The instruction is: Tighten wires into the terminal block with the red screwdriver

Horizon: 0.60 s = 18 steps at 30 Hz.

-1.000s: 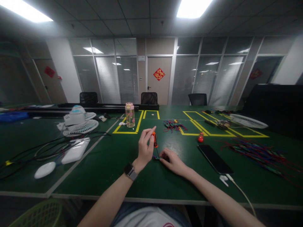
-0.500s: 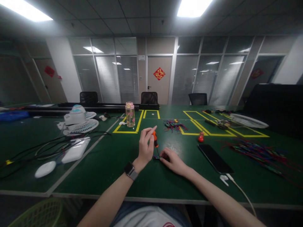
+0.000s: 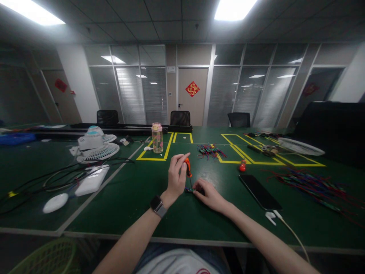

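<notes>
My left hand (image 3: 177,175), with a watch on the wrist, has its fingers closed about the orange-and-black handle of a screwdriver (image 3: 188,167). The screwdriver stands nearly upright, its thin shaft pointing down at a small green circuit board (image 3: 189,190) on the table. Resting on the tabletop, my right hand (image 3: 207,193) pinches the board's right end between curled fingers. Whether the tip sits in a screw is too small to see.
The green table (image 3: 128,213) carries a phone (image 3: 259,191) on a cable, a red object (image 3: 242,165) and wire bundles (image 3: 310,186) at right. Another wire pile (image 3: 211,151) lies ahead. A bottle (image 3: 157,139), white fans (image 3: 97,146) and cables are at left.
The screwdriver handle has turned slightly in my left hand and shows more orange. Both hands keep nearly the same place.
</notes>
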{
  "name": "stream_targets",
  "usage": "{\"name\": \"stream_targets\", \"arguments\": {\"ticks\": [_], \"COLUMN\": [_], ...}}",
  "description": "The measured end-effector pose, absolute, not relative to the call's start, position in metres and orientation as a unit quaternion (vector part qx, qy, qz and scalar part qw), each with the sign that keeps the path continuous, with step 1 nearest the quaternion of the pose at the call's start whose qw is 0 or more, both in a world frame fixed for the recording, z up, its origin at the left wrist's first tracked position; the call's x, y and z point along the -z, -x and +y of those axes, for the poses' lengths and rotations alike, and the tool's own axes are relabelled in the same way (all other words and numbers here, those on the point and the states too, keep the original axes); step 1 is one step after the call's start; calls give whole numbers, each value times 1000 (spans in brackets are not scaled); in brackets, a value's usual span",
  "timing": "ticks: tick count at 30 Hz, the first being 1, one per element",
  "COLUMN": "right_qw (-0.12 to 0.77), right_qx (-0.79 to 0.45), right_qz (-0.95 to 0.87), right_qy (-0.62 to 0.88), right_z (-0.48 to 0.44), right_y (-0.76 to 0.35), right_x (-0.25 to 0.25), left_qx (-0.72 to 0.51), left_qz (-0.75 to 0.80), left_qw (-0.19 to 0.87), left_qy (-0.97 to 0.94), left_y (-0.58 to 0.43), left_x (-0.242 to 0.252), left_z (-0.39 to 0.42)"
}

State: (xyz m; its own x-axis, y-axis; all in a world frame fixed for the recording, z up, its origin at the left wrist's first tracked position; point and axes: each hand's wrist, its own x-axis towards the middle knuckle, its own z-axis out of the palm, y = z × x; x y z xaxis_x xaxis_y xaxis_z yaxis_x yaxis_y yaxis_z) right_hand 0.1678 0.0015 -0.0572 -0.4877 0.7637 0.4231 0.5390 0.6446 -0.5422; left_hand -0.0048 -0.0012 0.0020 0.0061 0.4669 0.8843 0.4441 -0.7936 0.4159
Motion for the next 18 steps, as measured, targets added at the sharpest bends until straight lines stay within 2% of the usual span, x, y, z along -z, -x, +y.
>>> {"name": "stream_targets", "arguments": {"ticks": [9, 18], "right_qw": [327, 326], "right_qx": [-173, -171], "right_qz": [-845, -847], "right_qy": [385, 384], "right_z": [2, 2], "right_y": [-168, -167], "right_x": [58, 58], "left_qx": [-641, -628], "left_qz": [331, 311], "left_qw": [-17, 23], "left_qy": [-692, -713], "left_y": [4, 4], "left_x": [-1, -1], "left_z": [0, -1]}}
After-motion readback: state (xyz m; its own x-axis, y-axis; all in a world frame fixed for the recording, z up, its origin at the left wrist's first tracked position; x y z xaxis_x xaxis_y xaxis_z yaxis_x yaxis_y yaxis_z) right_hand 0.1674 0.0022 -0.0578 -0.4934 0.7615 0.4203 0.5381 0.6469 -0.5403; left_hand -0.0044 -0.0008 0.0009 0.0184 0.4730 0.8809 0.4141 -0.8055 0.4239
